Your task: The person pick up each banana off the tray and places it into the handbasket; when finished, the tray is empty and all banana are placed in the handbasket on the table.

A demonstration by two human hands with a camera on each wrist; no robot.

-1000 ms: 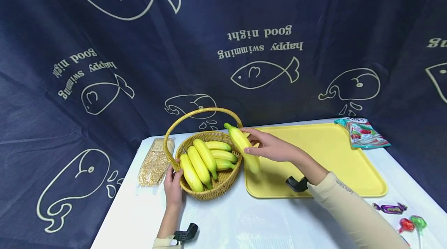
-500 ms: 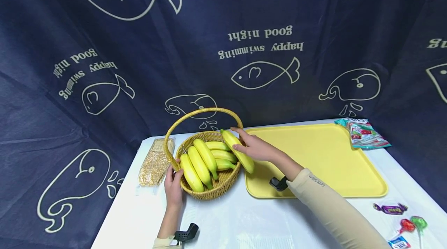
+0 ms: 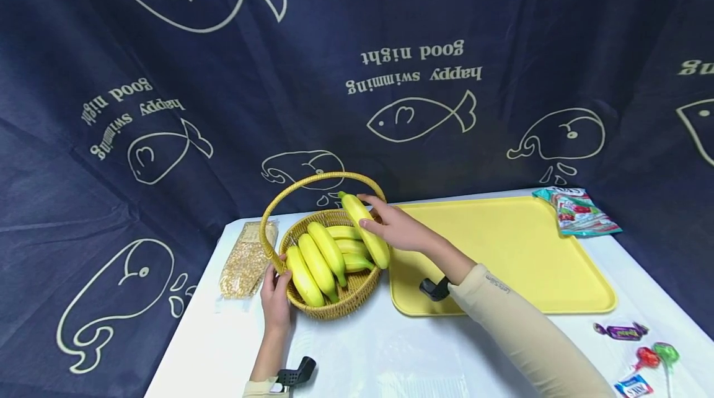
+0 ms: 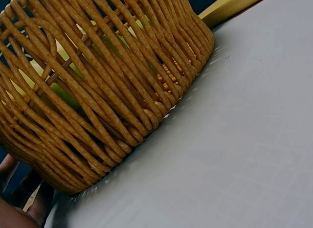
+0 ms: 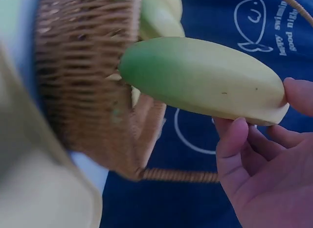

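A woven basket [image 3: 357,296] with a tall hoop handle stands on the white table and holds several yellow bananas [image 3: 319,260]. My right hand [image 3: 395,229] grips one more banana [image 3: 365,229] over the basket's right rim; the right wrist view shows this banana [image 5: 205,81] with its greenish tip, pinched between my fingers [image 5: 234,140] and thumb. My left hand [image 3: 276,296] holds the basket's front left wall. The left wrist view shows the basket's weave [image 4: 98,91] close up, with my fingertips [image 4: 19,208] at its base.
A yellow tray [image 3: 519,255] lies right of the basket. A clear bag of grain [image 3: 245,260] lies to the basket's left. A candy bag [image 3: 574,210] sits at the far right; wrapped sweets [image 3: 620,330] and lollipops [image 3: 655,356] lie near the front right. Dark printed cloth hangs behind.
My right hand has carried the banana leftward from above the tray's edge to over the basket's right rim. The left hand has stayed on the basket.
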